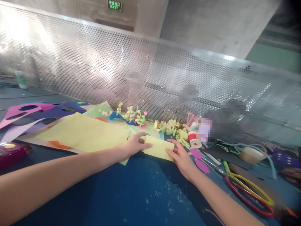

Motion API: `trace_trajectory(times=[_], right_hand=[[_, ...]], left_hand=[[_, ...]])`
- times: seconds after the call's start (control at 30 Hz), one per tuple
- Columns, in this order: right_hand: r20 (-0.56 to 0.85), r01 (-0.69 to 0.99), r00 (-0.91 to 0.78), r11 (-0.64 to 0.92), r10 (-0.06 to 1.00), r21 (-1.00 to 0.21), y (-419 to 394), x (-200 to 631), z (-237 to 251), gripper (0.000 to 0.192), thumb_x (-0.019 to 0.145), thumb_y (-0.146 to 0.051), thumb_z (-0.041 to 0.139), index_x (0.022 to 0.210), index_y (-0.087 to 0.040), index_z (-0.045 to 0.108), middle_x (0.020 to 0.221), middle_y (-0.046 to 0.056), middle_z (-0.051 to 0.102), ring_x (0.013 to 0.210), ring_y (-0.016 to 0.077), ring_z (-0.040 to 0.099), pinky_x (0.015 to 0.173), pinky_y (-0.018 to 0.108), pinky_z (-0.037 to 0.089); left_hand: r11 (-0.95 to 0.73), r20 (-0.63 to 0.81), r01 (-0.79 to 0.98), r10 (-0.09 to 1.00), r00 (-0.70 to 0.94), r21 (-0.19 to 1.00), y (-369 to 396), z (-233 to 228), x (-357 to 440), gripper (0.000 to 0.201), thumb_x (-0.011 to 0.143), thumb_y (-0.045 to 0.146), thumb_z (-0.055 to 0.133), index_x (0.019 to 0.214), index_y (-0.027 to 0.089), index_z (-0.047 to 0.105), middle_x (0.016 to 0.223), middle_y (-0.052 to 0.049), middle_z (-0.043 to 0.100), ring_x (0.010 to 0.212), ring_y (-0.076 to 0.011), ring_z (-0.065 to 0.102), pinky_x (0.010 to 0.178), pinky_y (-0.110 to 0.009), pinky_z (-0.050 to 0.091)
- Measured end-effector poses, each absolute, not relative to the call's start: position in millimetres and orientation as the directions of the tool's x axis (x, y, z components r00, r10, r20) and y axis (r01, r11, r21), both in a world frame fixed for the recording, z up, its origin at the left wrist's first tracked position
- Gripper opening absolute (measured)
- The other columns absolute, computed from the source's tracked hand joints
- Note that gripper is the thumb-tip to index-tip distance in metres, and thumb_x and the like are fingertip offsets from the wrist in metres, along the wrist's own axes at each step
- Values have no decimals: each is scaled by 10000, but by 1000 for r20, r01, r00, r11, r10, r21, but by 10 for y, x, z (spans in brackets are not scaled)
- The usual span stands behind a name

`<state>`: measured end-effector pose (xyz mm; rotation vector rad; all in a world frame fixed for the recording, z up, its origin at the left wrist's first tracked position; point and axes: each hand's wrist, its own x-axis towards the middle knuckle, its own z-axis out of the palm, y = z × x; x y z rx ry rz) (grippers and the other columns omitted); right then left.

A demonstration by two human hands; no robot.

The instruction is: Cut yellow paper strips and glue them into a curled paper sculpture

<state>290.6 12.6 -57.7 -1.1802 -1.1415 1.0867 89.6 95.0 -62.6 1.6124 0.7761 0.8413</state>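
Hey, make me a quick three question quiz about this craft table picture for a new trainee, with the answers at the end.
1. True or false: both hands touch the small yellow paper.
2. What lies at the right, near the right hand? A) scissors with red and yellow handles B) a hammer C) a stapler
3. Which colour is the table top?

Key:
1. True: the left hand holds its left end, the right hand its right end.
2. A, the scissors.
3. Blue.

Folded paper left of scissors
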Motion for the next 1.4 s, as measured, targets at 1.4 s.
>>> trace_trajectory(times=[1.4], right_hand=[[54, -117, 241, 84, 969, -990, 177, 2901, -570, 457, 674, -309, 687, 1064, -250, 456, 834, 16, 662, 780, 211, 622, 728, 364, 464]], left_hand=[[-199, 107, 123, 846, 523, 972, 964, -588, 889, 618, 611, 380, 676, 1176, 230, 478, 695, -23, 646, 598, -171, 575, 549, -260, 409]])
